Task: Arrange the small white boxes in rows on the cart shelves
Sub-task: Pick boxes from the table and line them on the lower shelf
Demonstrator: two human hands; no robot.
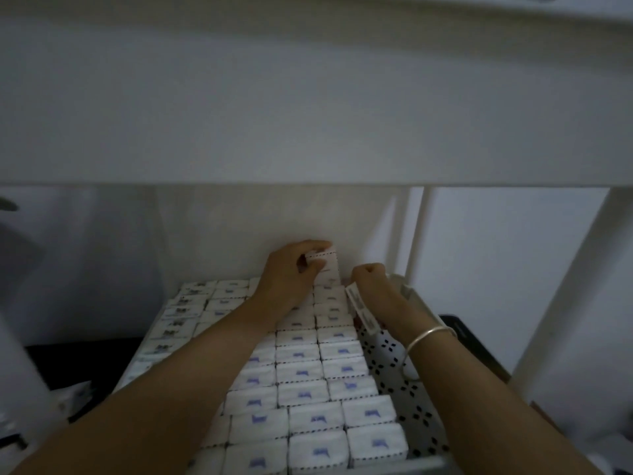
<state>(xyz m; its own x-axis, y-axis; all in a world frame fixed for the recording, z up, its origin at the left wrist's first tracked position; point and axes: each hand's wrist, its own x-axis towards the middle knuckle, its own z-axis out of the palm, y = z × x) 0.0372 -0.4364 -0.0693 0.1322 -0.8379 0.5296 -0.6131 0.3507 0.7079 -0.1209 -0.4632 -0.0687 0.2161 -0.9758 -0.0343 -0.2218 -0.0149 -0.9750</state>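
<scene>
1. Boxes (308, 371): white, rectangular, dotted edges, rowed on perforated shelf (404, 389).
2. Left hand (294, 274) pinches far box (327, 265); right hand (376, 289) grips side box (359, 308) by the wall.
3. Upper shelf (308, 114) overhangs.

The rows of boxes (308, 371) fill the lower middle of the frame, packed side by side in the tray shelf (394, 368). The tray's side wall runs along their right edge. The upper shelf (308, 114) spans the whole upper half of the frame, above the tray. At the centre, at the far end of the rows, the left hand (291, 275) holds a single box (325, 260) over the last boxes. Just right of it, the right hand (373, 289) sits in the tray's far right corner, gripping upended boxes (359, 306) between the rows and the side wall. A cart post (565, 303) stands at the right, outside the tray.
</scene>
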